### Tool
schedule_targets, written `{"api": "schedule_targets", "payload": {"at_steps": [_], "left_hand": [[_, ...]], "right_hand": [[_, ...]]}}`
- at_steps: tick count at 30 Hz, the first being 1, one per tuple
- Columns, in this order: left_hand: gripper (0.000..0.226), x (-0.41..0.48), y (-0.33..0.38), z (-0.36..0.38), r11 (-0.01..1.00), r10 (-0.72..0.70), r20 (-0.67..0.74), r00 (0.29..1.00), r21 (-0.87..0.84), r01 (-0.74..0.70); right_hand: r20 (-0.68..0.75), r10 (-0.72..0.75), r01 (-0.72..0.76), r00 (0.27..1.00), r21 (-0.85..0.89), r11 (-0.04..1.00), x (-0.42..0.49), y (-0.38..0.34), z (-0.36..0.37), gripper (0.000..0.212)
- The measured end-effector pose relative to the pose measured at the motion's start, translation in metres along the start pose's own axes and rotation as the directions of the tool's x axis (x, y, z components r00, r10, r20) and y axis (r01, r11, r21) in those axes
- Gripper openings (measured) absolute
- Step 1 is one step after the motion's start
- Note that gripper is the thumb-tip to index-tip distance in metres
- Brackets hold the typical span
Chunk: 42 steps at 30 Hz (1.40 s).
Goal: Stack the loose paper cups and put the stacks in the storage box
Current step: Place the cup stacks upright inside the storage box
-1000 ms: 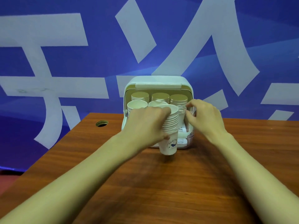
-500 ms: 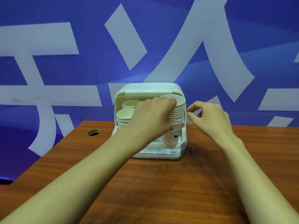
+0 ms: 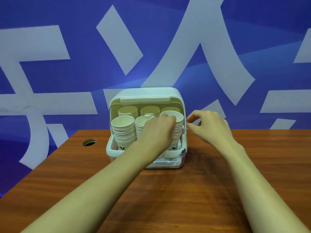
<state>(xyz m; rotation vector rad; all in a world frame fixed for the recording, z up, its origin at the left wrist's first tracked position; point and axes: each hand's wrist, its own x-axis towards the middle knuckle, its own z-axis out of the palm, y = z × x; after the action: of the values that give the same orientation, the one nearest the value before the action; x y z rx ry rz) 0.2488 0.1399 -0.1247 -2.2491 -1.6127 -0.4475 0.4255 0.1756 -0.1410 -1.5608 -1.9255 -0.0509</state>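
A white storage box stands open at the far middle of the wooden table, its lid flipped up. Inside are several stacks of paper cups: a front-left stack, a middle stack partly hidden by my hand, and more stacks behind. My left hand grips a cup stack standing at the box's front right. My right hand hovers just right of the box with thumb and forefinger pinched close together; it is hard to tell whether it touches the box.
A round cable hole sits in the table's far left. A blue wall with large white shapes rises right behind the table. The table's left edge slants close to my left forearm.
My left hand has carried the cup stack from the table in front of the box up and into the box's front right. My right hand drew back from the box's right side.
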Motion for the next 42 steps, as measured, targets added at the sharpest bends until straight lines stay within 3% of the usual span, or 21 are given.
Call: {"api": "schedule_targets", "payload": {"at_steps": [14, 23, 30, 34, 42], "left_hand": [[0.031, 0.002, 0.007, 0.032, 0.999, -0.036, 0.004, 0.999, 0.03, 0.036], [0.043, -0.013, 0.008, 0.028, 0.999, -0.037, -0.109, 0.993, -0.027, 0.034], [0.031, -0.044, -0.003, 0.015, 1.0, -0.024, -0.112, 0.993, -0.019, 0.022], [0.028, -0.064, -0.016, 0.009, 0.997, -0.061, -0.069, 0.996, -0.051, 0.058], [0.049, -0.081, -0.008, -0.011, 0.982, -0.171, 0.058, 0.984, -0.068, 0.175]], "right_hand": [[0.107, 0.007, -0.009, 0.994, 0.017, 1.0, 0.001, 0.001, -0.005, 0.016], [0.146, 0.043, -0.041, 0.988, -0.015, 0.999, 0.001, -0.002, -0.01, 0.02], [0.221, 0.046, -0.032, 0.974, -0.064, 0.997, -0.003, -0.01, -0.016, 0.023], [0.329, 0.099, -0.049, 0.939, -0.156, 0.986, -0.004, -0.014, -0.019, 0.027], [0.549, 0.047, -0.001, 0.834, -0.084, 0.997, -0.006, -0.026, -0.027, 0.043]]}}
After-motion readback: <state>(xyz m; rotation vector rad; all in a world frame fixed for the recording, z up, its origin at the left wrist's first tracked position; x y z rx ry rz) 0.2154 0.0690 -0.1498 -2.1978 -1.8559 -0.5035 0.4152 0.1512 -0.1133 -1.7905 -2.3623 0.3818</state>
